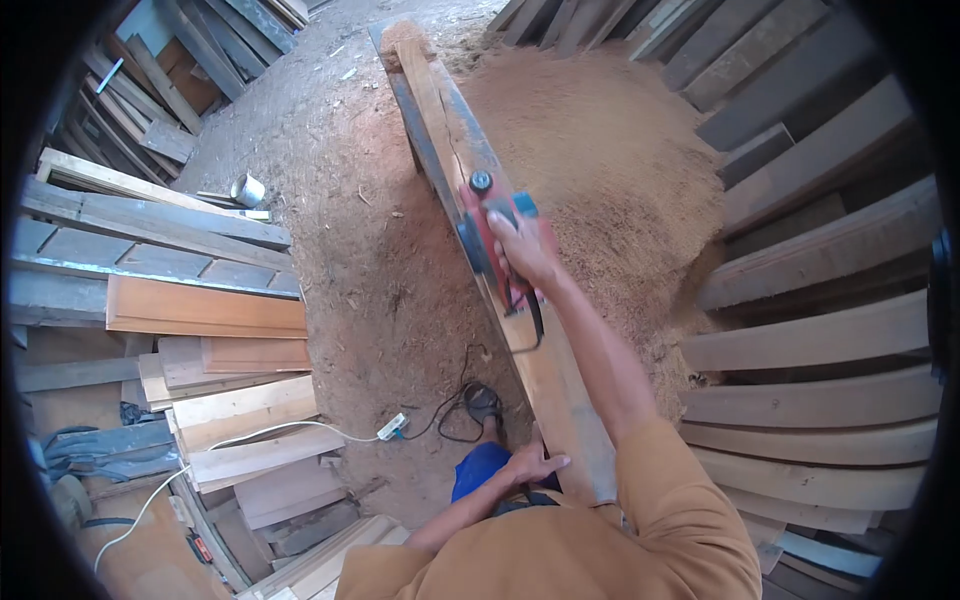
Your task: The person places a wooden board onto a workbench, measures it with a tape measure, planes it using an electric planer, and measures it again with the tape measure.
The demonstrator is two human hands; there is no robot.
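A red and black electric planer point(478, 235) rests on top of a long wooden board point(545, 385), about midway along it. My right hand point(522, 245) is closed round the planer's handle, with my arm stretched forward. Close to my body, my left hand point(532, 465) grips the board's left edge near its near end, thumb on top; some fingers are hidden. The board lies on a narrow grey bench point(585, 440), and a dark crack shows in its far half. Wood shavings point(405, 42) are heaped on its far end. A black cord hangs from the planer's rear.
Sawdust point(600, 150) is piled right of the bench. Stacked planks point(810, 335) line the right side; more boards point(205, 305) lie at left. A white extension socket point(392, 427) and coiled black cord point(460, 415) are on the floor, with a metal can point(247, 190) farther off.
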